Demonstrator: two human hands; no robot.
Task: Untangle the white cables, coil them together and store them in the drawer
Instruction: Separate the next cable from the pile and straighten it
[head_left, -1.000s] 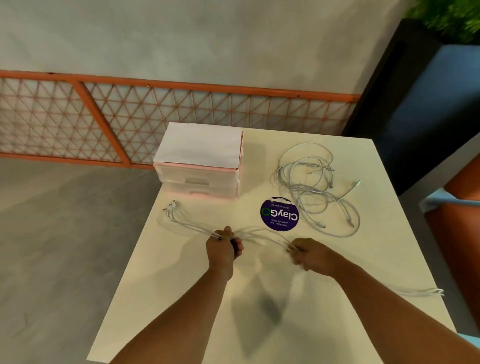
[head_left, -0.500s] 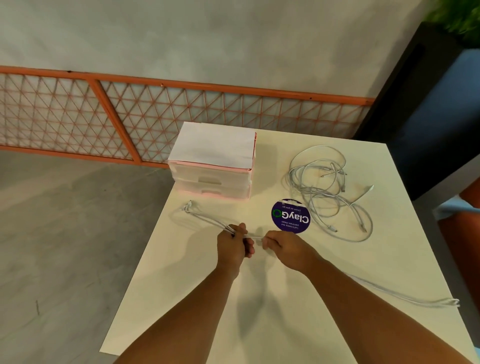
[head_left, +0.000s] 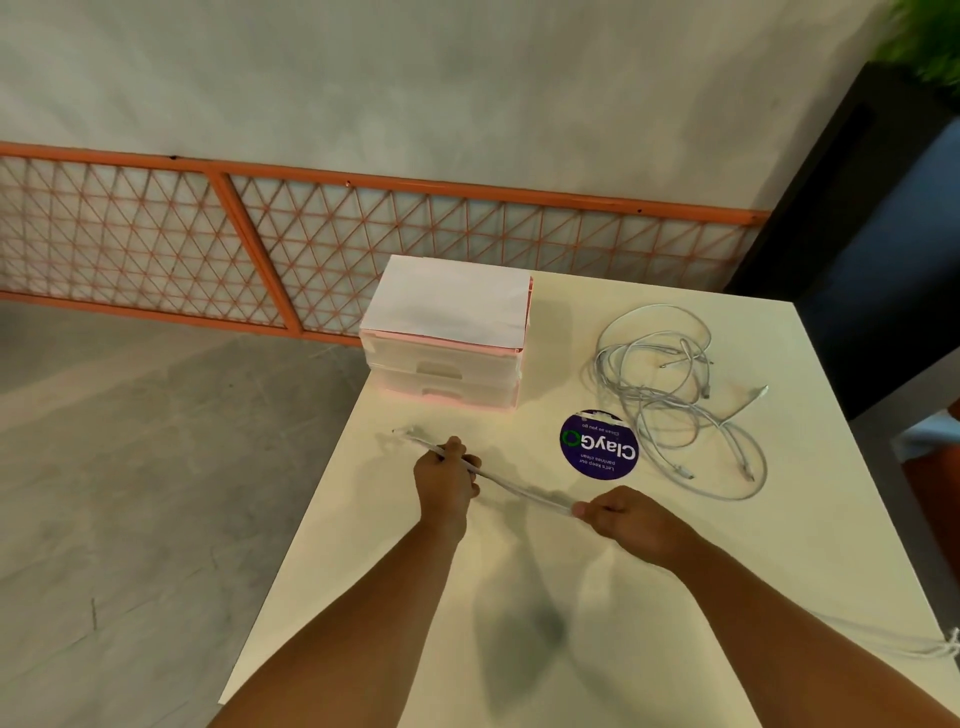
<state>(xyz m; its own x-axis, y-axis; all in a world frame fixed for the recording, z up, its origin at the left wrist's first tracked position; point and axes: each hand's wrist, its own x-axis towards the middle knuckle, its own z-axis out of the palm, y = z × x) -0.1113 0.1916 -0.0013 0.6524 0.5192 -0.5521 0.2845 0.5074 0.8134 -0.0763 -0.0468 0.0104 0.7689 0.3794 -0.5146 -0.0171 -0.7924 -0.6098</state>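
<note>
A left hand (head_left: 447, 480) and right hand (head_left: 626, 522) stretch a white cable bundle (head_left: 519, 487) over the table (head_left: 810, 519), each grip pinching it, in front of the drawer unit (head_left: 447, 358); tangled cables (head_left: 675, 400) lie right of the unit.

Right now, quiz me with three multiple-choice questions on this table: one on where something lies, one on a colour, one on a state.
1. Where does the tangled cable pile lie? A) right of the round sticker B) on the drawer unit C) on the floor
2. What colour is the round sticker? A) orange B) dark purple C) yellow
3. The straightened cable bundle is: A) lying loose B) in one hand only C) gripped by both hands
Answers: 1 A, the pile lies just past the sticker's right edge. 2 B, its disc is dark purple with white lettering. 3 C, the left hand and right hand each hold it.
</note>
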